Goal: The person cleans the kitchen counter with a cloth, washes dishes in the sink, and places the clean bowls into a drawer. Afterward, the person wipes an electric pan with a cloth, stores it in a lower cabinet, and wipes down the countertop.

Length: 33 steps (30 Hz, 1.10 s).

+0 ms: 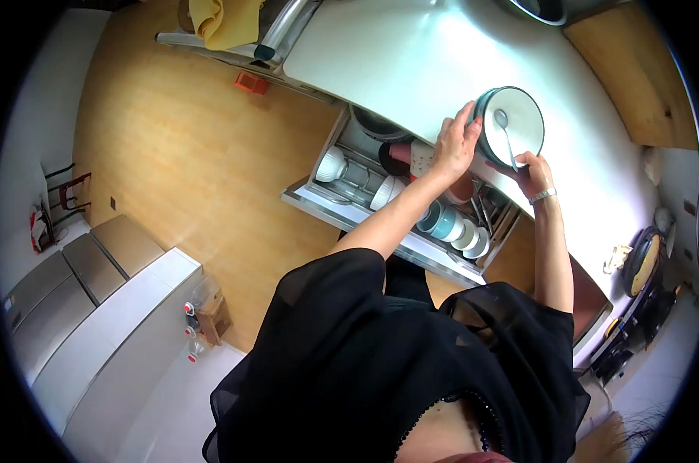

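Both my hands are at a stack of round dishes (pixel 525 116) over the white counter, the top one white inside with a dark rim. My left hand (pixel 458 140) has its fingers against the stack's left side. My right hand (pixel 536 174) grips the near rim, its thumb by the handle of a metal spoon (pixel 501 119) that lies in the top dish. Below my forearms is a pulled-out drawer (pixel 342 207) with white bowls (pixel 331 164), teal bowls (pixel 444 222) and a pink item (pixel 400 152) in it.
The white counter (pixel 380 58) runs along the top and right. A yellow cloth (pixel 224 23) hangs at the upper left. An orange box (pixel 251 83) is near the cabinets. Pans (pixel 641 261) stand at the right, and bottles (pixel 192 332) and a wooden box (pixel 214 318) at the lower left.
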Each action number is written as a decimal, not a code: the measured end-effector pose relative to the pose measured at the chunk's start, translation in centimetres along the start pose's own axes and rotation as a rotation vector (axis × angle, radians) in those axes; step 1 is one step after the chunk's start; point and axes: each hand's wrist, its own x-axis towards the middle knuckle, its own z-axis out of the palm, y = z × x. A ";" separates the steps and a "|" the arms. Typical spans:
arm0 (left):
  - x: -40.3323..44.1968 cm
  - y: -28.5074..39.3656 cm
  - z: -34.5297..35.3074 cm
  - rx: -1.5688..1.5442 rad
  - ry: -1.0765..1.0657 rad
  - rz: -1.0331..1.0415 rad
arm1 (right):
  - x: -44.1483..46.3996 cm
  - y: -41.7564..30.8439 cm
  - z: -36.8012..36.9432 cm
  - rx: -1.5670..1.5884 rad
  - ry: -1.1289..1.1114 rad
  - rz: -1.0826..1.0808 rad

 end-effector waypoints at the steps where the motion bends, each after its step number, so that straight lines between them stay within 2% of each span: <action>1: 0.2 0.3 0.0 0.011 -0.006 0.018 | 0.0 -0.1 0.6 0.001 0.006 -0.003; 8: 1.3 0.3 0.9 0.075 0.018 0.043 | 0.2 -0.8 0.9 -0.031 0.028 0.026; 10: 1.4 0.6 1.0 0.112 0.087 0.074 | -0.7 -1.8 1.5 -0.430 0.154 0.031; 11: 1.7 0.4 1.3 0.111 0.080 0.078 | -0.9 -2.3 1.9 -0.425 0.160 0.028; 13: 2.3 -0.4 2.0 0.030 0.095 0.064 | -1.0 -3.2 2.4 -0.927 0.314 -0.080; 14: 2.6 -0.7 2.1 0.013 0.091 0.071 | -0.6 -3.2 2.5 -0.993 0.336 -0.131; 17: 3.1 -0.7 2.3 -0.066 0.054 0.075 | 1.0 -2.2 1.3 -1.010 0.407 -0.183; 19: 2.7 1.3 1.9 -0.194 0.019 -0.092 | 1.1 -2.1 0.9 -1.031 0.427 -0.245; 22: 2.6 1.4 1.8 -0.198 0.005 -0.083 | 1.6 -1.9 0.0 -1.052 0.431 -0.414; 23: 2.3 2.7 1.8 -0.240 0.009 -0.133 | 0.4 -3.0 1.1 -0.861 0.388 -0.261; 27: 1.7 3.5 1.9 -0.234 0.041 -0.096 | -1.7 -4.5 1.9 -0.698 0.344 -0.311; 30: 1.1 4.6 1.7 -0.311 -0.043 0.000 | -3.7 -5.6 1.7 -0.534 0.297 -0.316; 33: -0.1 6.5 1.4 -0.195 -0.074 0.049 | -5.7 -6.0 0.9 -0.475 0.272 -0.297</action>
